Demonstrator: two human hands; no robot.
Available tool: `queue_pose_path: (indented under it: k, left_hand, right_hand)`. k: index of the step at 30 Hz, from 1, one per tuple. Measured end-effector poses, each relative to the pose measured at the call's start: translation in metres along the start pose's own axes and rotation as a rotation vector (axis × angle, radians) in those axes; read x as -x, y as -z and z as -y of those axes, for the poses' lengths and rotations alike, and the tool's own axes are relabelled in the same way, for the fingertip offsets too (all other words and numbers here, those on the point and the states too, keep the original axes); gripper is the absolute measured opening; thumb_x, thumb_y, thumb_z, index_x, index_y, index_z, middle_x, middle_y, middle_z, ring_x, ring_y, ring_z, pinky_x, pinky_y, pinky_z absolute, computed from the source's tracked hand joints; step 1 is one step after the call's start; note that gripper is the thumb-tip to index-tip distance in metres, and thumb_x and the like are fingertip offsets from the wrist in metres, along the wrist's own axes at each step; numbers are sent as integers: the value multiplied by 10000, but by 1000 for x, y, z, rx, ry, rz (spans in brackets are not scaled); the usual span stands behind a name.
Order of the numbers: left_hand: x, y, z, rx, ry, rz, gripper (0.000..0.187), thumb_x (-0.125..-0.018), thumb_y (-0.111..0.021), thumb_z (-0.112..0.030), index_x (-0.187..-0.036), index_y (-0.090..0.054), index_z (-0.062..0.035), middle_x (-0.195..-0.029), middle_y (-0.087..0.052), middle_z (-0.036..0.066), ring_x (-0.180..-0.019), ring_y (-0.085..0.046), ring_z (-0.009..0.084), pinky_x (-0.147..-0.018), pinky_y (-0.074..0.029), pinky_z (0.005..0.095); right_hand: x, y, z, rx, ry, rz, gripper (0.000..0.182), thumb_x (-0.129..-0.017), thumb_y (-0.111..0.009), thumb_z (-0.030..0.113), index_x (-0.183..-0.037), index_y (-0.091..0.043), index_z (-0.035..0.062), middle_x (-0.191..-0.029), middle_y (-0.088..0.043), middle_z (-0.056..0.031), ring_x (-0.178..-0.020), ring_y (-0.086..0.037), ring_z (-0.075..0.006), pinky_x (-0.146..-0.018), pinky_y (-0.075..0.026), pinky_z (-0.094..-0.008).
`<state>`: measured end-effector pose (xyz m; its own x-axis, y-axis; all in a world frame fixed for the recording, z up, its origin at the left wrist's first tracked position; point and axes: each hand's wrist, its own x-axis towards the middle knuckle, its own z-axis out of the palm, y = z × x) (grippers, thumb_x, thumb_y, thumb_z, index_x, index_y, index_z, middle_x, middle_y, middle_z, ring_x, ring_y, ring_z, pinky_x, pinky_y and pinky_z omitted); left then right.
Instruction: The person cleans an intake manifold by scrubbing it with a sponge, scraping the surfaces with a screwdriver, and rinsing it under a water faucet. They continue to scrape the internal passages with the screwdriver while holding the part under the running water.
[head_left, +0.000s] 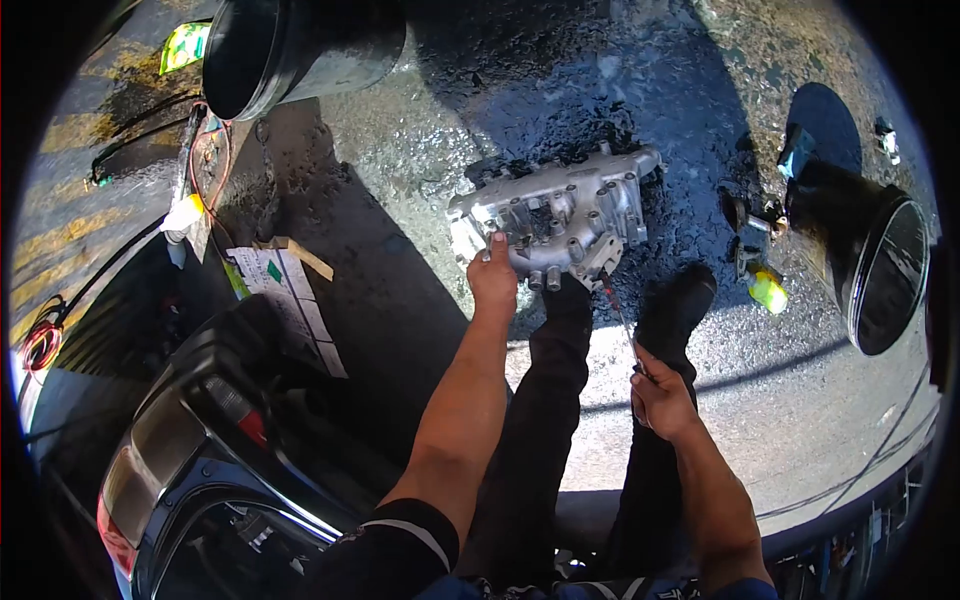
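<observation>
Metal casting (pixel 540 186) on ground (pixel 750 400), one o'clock. My left hand (pixel 493 280) grips its near edge; right hand (pixel 665 400) closed round thin tool (pixel 623 320), tip at casting's five o'clock. Tool work, I judge, needs steady left hold.

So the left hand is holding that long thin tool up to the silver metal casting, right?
No, the head view shows the right hand holding the long thin tool up to the silver metal casting; the left hand is at the casting's edge.
</observation>
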<state>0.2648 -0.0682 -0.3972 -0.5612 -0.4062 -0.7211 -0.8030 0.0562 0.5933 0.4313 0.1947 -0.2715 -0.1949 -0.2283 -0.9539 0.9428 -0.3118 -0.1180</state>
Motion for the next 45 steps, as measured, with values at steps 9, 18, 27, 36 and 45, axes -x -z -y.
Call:
queue_pose_path:
  k: [9, 18, 27, 36, 45]
  left_hand:
    - [3, -5, -22, 31, -34, -50, 430, -989, -675, -344, -1097, -645, 71, -904, -658, 65, -756, -557, 132, -670, -466, 307]
    - [5, -1, -41, -155, 38, -72, 505, -976, -671, -423, -1028, -662, 79, -849, -661, 103, -752, -557, 178, -691, -467, 351]
    - [-27, -3, -53, -184, 10, -65, 562, -968, -669, -439, -1043, -667, 119, -821, -678, 138, -754, -600, 203, -695, -493, 390]
    - [-40, 7, -59, 79, 85, 239, 378, -974, -695, -313, -1075, -684, 51, -945, -704, 88, -835, -601, 157, -774, -487, 338]
    - [3, 37, -97, 2, 199, 64, 517, -961, -685, -378, -1224, -615, 61, -988, -657, 142, -854, -565, 202, -722, -461, 391]
  right_hand:
    - [33, 54, 36, 289, 95, 28, 299, -974, -563, 57, -1267, -619, 38, -691, -566, 18, -539, -478, -56, -497, -397, -226]
    - [43, 70, 66, -16, -163, 139, 451, -991, -539, 52, -1435, -545, 130, -648, -549, -45, -439, -463, -133, -404, -393, -305]
    - [109, 113, 58, 324, -34, 18, 466, -974, -534, -21, -1432, -536, 67, -670, -517, 36, -490, -430, -54, -430, -372, -248]
    - [-1, 197, 76, 314, 373, -428, 594, -973, -507, 21, -1548, -366, 72, -748, -551, -7, -577, -481, -74, -481, -396, -262]
    - [-53, 210, 143, 981, 368, -843, 836, -923, -653, 173, -1593, -173, 39, -1482, -447, -327, -1374, -473, -412, -1141, -375, -404]
